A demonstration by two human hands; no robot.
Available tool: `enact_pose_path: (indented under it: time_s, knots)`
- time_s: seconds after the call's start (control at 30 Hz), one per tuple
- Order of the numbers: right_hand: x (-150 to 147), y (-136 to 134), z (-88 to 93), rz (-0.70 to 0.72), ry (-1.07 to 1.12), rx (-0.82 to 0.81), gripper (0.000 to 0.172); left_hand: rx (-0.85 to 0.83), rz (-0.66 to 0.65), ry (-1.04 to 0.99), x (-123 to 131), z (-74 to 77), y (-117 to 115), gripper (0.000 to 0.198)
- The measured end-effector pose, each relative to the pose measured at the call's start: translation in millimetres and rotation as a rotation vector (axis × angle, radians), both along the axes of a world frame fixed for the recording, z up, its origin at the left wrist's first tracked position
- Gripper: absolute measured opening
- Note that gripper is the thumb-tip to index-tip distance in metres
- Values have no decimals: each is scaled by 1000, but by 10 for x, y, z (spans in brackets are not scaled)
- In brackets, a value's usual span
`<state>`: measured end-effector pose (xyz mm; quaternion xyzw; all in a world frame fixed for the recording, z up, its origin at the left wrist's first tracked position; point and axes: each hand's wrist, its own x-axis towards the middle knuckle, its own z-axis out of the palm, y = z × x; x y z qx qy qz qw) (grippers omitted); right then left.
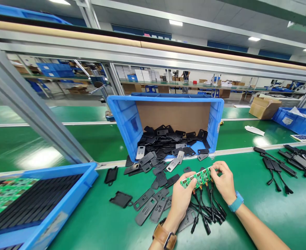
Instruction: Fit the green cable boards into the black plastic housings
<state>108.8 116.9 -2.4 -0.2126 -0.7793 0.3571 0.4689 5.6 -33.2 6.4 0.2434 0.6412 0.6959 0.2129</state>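
Observation:
A green circuit board strip [201,177] with several black cables [207,208] hanging from its lower side is held above the bench. My left hand [182,192] grips its left end between thumb and fingers. At the right end, my right hand [223,178] pinches the board's edge; the fingertips hide that end. Below and to the left of my left hand lie loose black plastic covers [145,210]. Two black case halves, a smaller one [111,175] and a larger one [121,199], rest farther left.
A blue bin [123,121] lies on its side, black covers spilling out. At left, a blue tray [72,194] holds circuit boards and black strips. Finished-looking cabled black units [272,165] lie at right. Behind are a white glove [254,130], a carton [263,107] and another blue bin [285,119].

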Motion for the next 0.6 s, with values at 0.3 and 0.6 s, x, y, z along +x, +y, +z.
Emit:
enact_pose_path:
  time_s: [0.3,0.6]
  knots:
    - [-7,70,-68,56,-11,-130,17,14,34,-24,18,-70,23,37]
    - [-146,767,-378,-171,-120,-311,26,101,30,-189,-11,-101,31,41]
